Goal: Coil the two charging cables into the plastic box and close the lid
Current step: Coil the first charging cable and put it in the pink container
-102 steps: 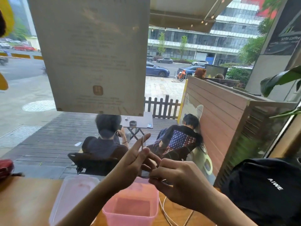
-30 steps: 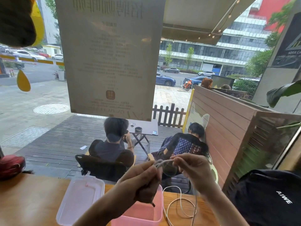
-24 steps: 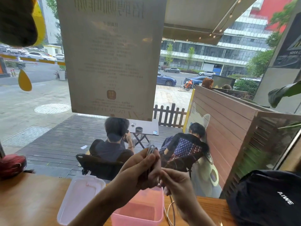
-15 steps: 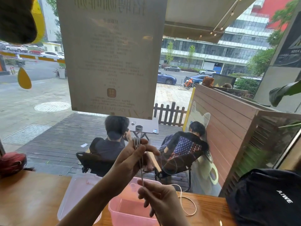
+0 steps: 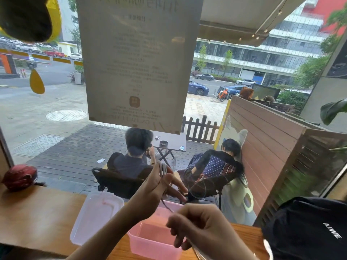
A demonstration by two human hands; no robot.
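Observation:
My left hand (image 5: 159, 186) is raised above the pink plastic box (image 5: 154, 241) and pinches several loops of a thin white charging cable (image 5: 163, 170). The cable runs down from those loops to my right hand (image 5: 202, 226), which is closed around the strand over the box's right side. A blurred loop of the cable (image 5: 198, 190) swings in the air to the right of my left hand. The box stands open on the wooden table (image 5: 37, 212). Its clear lid (image 5: 97, 216) lies flat just to the left of it. I cannot make out a second cable.
A black bag (image 5: 309, 228) printed "AIWE" sits on the table at the right. A red object (image 5: 18, 176) rests at the far left by the window. The window glass with a paper notice (image 5: 139, 61) is directly behind the table.
My left hand has stayed raised with the cable loops. My right hand has slid down and to the right along the strand, and a loop of cable now swings in the air.

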